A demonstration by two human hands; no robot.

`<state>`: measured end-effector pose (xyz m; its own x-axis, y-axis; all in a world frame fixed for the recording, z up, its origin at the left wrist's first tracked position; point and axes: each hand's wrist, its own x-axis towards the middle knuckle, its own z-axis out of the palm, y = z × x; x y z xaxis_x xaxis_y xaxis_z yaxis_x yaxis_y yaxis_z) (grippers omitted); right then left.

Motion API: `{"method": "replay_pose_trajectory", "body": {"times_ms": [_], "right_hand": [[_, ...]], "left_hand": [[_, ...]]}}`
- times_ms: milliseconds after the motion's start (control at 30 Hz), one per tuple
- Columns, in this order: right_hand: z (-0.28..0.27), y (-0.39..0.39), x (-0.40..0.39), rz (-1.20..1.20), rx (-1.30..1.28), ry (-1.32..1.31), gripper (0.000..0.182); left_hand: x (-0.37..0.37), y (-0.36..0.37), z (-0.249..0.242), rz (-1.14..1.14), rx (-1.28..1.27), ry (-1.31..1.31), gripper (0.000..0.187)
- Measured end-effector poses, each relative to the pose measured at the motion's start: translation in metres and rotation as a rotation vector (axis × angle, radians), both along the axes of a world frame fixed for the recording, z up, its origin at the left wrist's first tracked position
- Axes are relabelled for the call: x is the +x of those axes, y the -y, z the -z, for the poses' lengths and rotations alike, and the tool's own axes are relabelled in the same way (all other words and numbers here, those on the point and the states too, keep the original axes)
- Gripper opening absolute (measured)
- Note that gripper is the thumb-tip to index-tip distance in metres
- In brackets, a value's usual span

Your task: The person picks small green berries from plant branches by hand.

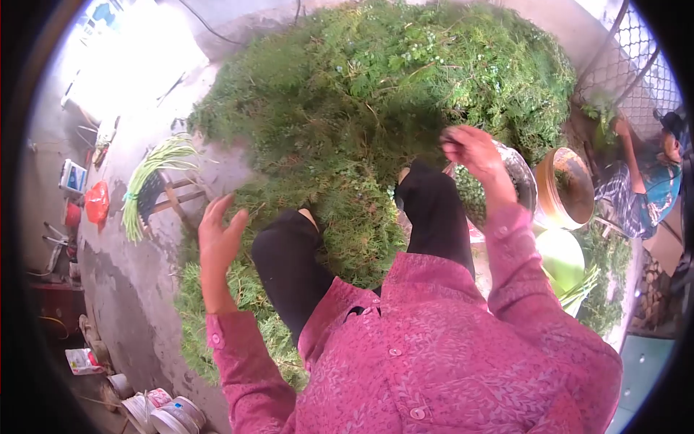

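Observation:
A large heap of green leafy branches spreads before my knees and around my feet. My left hand is raised at the heap's left edge, its fingers apart and holding nothing. Over the heap's right part is my right hand, its fingers curled together; something dark shows at the fingertips, too blurred to name. Just below and right of that hand stands a round container with small green berries in it, partly hidden by my forearm.
A tan bucket and a pale green rounded object stand at right. Another person sits beyond, holding greenery. At left, long green stems lie over a small stool, near a red bag. White spools lie at lower left.

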<state>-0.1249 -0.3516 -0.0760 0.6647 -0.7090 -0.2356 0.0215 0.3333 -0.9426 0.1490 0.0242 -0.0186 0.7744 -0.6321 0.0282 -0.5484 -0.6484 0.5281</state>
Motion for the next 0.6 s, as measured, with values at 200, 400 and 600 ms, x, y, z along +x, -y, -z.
{"method": "replay_pose_trajectory", "body": {"times_ms": [200,400,600], "right_hand": [[0.076,0.009,0.142,-0.495,-0.922,-0.762,0.039],[0.18,0.001,0.215,-0.717,-0.757,-1.264,0.037],[0.282,0.004,0.227,-0.74,-0.657,-1.362,0.032]], "left_hand": [[0.013,0.108,0.031,0.136,-0.289,-0.092,0.041],[0.05,0.148,0.108,-0.054,-0.609,-0.685,0.038],[0.075,0.163,0.089,-0.127,-0.572,-0.71,0.037]]}}
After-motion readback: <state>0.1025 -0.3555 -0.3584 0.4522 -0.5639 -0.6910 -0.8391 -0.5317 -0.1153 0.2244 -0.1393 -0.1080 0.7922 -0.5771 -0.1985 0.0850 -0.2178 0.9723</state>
